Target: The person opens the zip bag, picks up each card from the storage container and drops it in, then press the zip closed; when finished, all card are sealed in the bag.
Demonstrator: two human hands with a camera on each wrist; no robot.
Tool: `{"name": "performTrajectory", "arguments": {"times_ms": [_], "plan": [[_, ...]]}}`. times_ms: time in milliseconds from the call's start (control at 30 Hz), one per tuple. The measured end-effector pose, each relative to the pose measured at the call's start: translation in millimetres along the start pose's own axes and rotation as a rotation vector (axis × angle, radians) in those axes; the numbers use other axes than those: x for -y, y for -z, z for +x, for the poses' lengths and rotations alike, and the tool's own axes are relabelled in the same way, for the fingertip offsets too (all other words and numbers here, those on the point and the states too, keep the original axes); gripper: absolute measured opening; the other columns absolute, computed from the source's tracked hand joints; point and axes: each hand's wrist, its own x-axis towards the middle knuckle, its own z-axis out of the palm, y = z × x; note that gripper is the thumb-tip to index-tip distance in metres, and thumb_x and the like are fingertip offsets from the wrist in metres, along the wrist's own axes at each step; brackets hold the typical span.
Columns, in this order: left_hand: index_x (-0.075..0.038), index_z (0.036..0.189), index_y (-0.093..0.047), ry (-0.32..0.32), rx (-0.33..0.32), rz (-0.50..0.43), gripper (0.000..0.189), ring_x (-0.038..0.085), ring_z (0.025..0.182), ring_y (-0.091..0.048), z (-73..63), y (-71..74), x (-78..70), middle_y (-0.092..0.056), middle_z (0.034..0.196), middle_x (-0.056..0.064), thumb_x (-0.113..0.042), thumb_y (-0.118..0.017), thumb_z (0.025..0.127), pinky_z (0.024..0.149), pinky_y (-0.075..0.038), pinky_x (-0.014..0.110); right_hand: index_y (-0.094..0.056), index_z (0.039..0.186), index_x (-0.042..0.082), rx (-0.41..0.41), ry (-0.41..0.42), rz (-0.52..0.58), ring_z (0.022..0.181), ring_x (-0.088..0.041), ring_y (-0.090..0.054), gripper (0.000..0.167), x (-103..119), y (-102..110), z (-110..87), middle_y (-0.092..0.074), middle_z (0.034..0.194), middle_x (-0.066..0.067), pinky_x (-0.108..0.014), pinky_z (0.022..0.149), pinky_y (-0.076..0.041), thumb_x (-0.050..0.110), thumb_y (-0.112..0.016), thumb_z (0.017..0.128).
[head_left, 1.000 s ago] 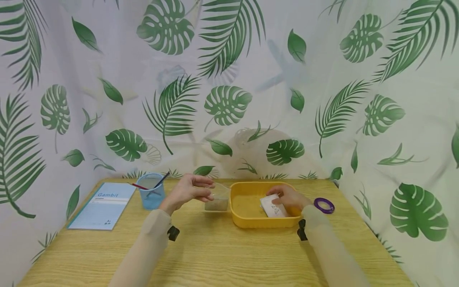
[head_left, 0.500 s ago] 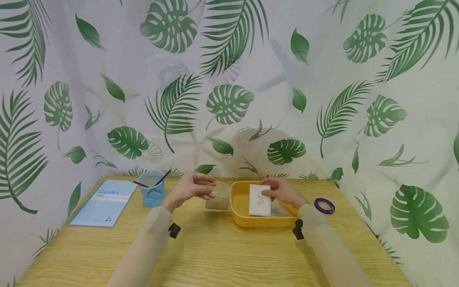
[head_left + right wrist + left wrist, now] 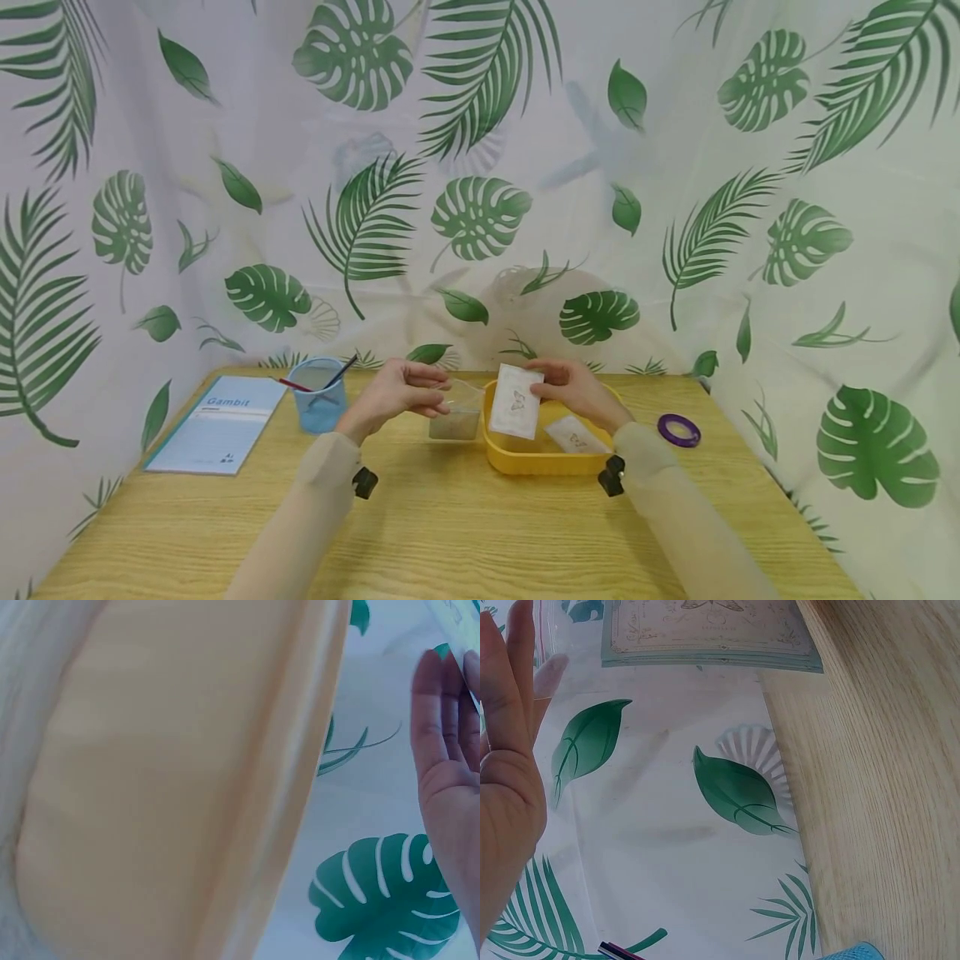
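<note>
My left hand [image 3: 397,392] pinches the top of a clear plastic zip bag [image 3: 467,392], which hangs above the table. A stack of printed cards [image 3: 712,637] lies at the bottom of the bag, the top one bearing a butterfly. Between the thumb and fingers of my right hand [image 3: 573,390] is a white card [image 3: 516,402] with a butterfly print, held over the left side of a yellow plastic basin [image 3: 517,463]. Another butterfly card [image 3: 576,436] lies inside the basin. The right wrist view catches only an edge of the held card [image 3: 459,626].
A blue mesh pen cup [image 3: 318,408] with several pens stands left of my left hand. Beyond it lies a light blue notebook [image 3: 217,425]. Right of the basin is a purple roll of tape [image 3: 678,430]. A leaf-printed curtain [image 3: 480,275] encloses the wooden table [image 3: 480,533].
My right hand has lifted the card out of the basin and carried it left toward the bag, uncovering the other card. My left hand and the bag have hardly moved.
</note>
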Motion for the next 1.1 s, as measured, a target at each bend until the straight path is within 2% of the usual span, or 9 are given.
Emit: {"name": "performTrajectory", "arguments": {"times_ms": [100, 300, 567, 800, 1100], "plan": [[0.008, 0.134, -0.054, 0.000, 0.004, -0.006, 0.045, 0.023, 0.084, -0.075, 0.7, -0.5, 0.2, -0.059, 0.132, 0.028, 0.002, -0.065, 0.091, 0.071, -0.063, 0.029, -0.058, 0.134, 0.005, -0.010, 0.025, 0.040, 0.093, -0.022, -0.066, 0.039, 3.9, -1.7, 0.6, -0.066, 0.118, -0.022, -0.045, 0.085, -0.060, 0.010, -0.064, 0.095], [0.009, 0.134, -0.054, -0.001, 0.006, -0.016, 0.045, 0.022, 0.084, -0.075, 0.7, -0.2, 1.1, -0.056, 0.133, 0.031, 0.002, -0.065, 0.091, 0.074, -0.063, 0.034, -0.057, 0.134, 0.000, -0.054, 0.064, 0.120, 0.084, -0.018, -0.065, 0.041, 12.1, -4.9, 0.8, -0.065, 0.102, -0.017, -0.036, 0.073, -0.063, 0.005, -0.064, 0.094], [0.010, 0.134, -0.054, 0.000, -0.003, -0.033, 0.044, 0.021, 0.082, -0.075, 0.7, -0.9, -0.7, -0.057, 0.132, 0.031, 0.004, -0.064, 0.091, 0.070, -0.062, 0.028, -0.058, 0.132, 0.000, -0.132, 0.123, 0.187, 0.081, -0.016, -0.067, 0.040, 19.6, -6.8, 1.5, -0.065, 0.097, -0.008, -0.040, 0.070, -0.063, 0.005, -0.066, 0.093], [0.010, 0.133, -0.054, -0.008, 0.002, -0.026, 0.045, 0.023, 0.083, -0.075, 0.6, -1.4, -2.5, -0.060, 0.130, 0.029, 0.003, -0.065, 0.091, 0.070, -0.062, 0.029, -0.057, 0.131, -0.005, -0.173, 0.182, 0.251, 0.083, -0.015, -0.067, 0.040, 27.7, -12.4, 1.8, -0.068, 0.098, -0.002, -0.036, 0.068, -0.063, 0.003, -0.065, 0.093], [0.010, 0.134, -0.053, -0.007, 0.009, -0.027, 0.045, 0.023, 0.084, -0.075, 0.1, -2.2, -1.7, -0.058, 0.131, 0.030, 0.001, -0.065, 0.091, 0.071, -0.062, 0.029, -0.054, 0.130, -0.007, -0.270, 0.280, 0.382, 0.083, -0.016, -0.065, 0.038, 46.5, -30.6, 3.6, -0.065, 0.094, -0.004, -0.037, 0.068, -0.063, 0.000, -0.062, 0.094]]}}
